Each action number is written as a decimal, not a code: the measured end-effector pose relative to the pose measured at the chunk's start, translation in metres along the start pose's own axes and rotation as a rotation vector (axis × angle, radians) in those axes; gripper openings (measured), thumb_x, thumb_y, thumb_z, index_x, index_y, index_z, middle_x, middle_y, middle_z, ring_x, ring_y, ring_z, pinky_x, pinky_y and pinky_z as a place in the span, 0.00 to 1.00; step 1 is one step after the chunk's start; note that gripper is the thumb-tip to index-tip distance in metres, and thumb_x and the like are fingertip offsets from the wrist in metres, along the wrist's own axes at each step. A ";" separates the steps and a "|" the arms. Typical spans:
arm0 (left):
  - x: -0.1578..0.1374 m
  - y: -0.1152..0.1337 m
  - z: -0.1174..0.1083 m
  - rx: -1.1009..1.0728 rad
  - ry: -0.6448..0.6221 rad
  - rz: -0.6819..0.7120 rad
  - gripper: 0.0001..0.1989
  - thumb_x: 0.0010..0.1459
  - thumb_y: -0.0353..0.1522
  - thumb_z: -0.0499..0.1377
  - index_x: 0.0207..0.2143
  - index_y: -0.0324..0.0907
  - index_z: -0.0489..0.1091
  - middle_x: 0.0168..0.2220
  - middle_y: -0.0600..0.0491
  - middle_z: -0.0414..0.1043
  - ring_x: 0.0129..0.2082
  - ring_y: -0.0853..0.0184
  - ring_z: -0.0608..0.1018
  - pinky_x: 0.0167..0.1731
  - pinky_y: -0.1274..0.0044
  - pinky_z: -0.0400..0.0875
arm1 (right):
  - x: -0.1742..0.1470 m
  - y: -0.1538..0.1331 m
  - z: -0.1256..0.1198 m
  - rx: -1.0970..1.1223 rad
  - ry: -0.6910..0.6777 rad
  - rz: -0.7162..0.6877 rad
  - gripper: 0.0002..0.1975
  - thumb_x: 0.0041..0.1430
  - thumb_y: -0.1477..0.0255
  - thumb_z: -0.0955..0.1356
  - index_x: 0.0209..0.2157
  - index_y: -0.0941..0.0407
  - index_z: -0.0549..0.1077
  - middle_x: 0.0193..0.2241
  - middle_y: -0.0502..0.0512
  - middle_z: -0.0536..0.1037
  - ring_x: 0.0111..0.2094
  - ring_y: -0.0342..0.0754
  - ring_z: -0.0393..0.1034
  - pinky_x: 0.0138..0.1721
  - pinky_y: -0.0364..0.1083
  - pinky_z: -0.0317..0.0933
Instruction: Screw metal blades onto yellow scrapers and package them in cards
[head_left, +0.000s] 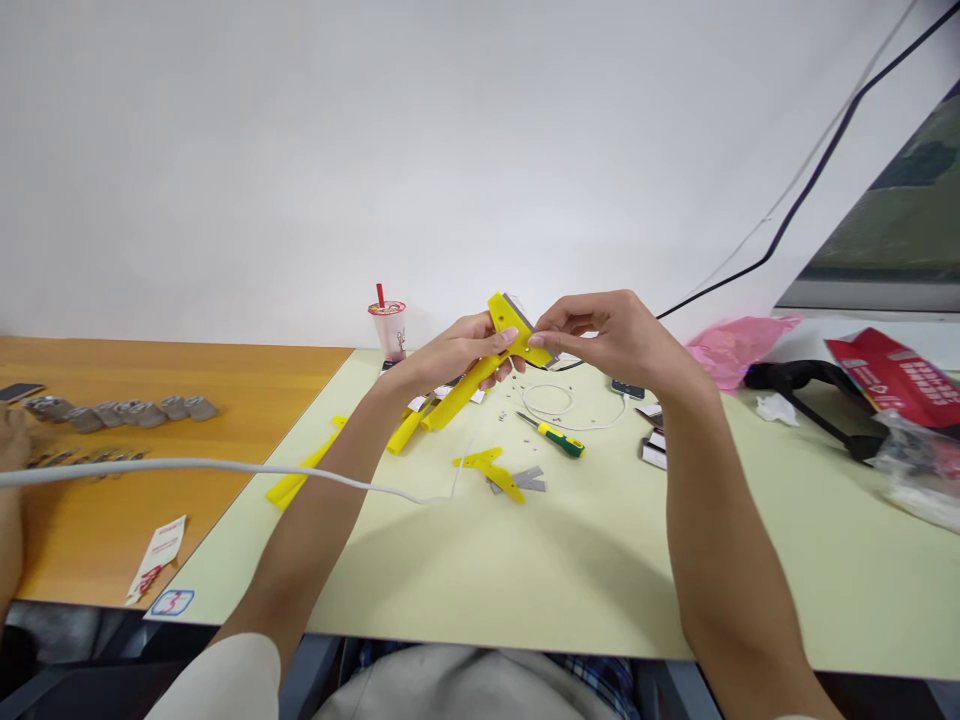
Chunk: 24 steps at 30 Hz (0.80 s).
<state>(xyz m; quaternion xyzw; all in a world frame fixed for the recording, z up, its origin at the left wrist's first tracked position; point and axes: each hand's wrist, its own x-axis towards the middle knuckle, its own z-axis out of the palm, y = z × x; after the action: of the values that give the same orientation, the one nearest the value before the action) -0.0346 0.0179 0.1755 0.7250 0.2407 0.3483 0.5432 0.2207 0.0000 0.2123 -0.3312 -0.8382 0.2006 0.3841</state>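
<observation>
The wall (225,170) behind was plain white; your counter (750,560) was pale green, meeting a wooden counter (225,370) on the left. You held the scraper (471,388) above the middle of the pale counter, clear of its surface, head up and tilted, handle slanting down to the left. Your left hand (469,345) gripped it where handle met head, fingers closed around it, thumb laid on the yellow face. Your right hand (604,325) came in from the other side, its fingers pinching the head at the blade edge; you could not tell whether they pressed the blade or the yellow rim.

Below the scraper lay a screwdriver (556,438), tip pointing up and left. Nearer you, yellow plates (504,482) overlapped beside grey strips (532,485). One yellow handle (289,488) lay left of your left forearm. A cup (390,328) with a red straw stood near the wall. A white cord (187,463) crossed in front of your left forearm. On the right: a pink bag (739,350) and a red packet (892,375). Grey parts (142,413) sat in a row on the wooden counter, near another person's hand (11,440).
</observation>
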 end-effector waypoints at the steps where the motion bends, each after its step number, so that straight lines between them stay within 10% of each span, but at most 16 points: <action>1: 0.000 0.000 -0.001 0.001 -0.001 0.002 0.19 0.73 0.48 0.66 0.48 0.41 0.72 0.43 0.44 0.81 0.31 0.69 0.78 0.32 0.73 0.73 | 0.000 0.000 0.000 0.000 0.000 0.001 0.24 0.64 0.44 0.78 0.35 0.52 0.86 0.32 0.56 0.86 0.34 0.51 0.77 0.38 0.53 0.71; 17: -0.002 0.006 0.006 0.085 0.035 -0.019 0.19 0.74 0.47 0.66 0.45 0.40 0.72 0.41 0.43 0.82 0.28 0.70 0.77 0.30 0.74 0.72 | 0.000 -0.002 0.000 -0.026 0.013 0.019 0.27 0.60 0.40 0.78 0.34 0.52 0.87 0.31 0.57 0.86 0.33 0.53 0.77 0.38 0.55 0.74; 24: 0.003 0.007 0.007 -0.025 0.201 0.170 0.24 0.70 0.51 0.68 0.49 0.40 0.74 0.40 0.44 0.83 0.34 0.64 0.82 0.33 0.73 0.77 | -0.024 0.034 -0.053 -0.111 0.179 0.163 0.28 0.59 0.38 0.78 0.36 0.51 0.86 0.31 0.57 0.85 0.35 0.55 0.80 0.38 0.53 0.74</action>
<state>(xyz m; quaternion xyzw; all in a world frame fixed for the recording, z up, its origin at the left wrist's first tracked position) -0.0274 0.0135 0.1822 0.6973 0.2273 0.4671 0.4939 0.2872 0.0112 0.2128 -0.4353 -0.7808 0.1542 0.4208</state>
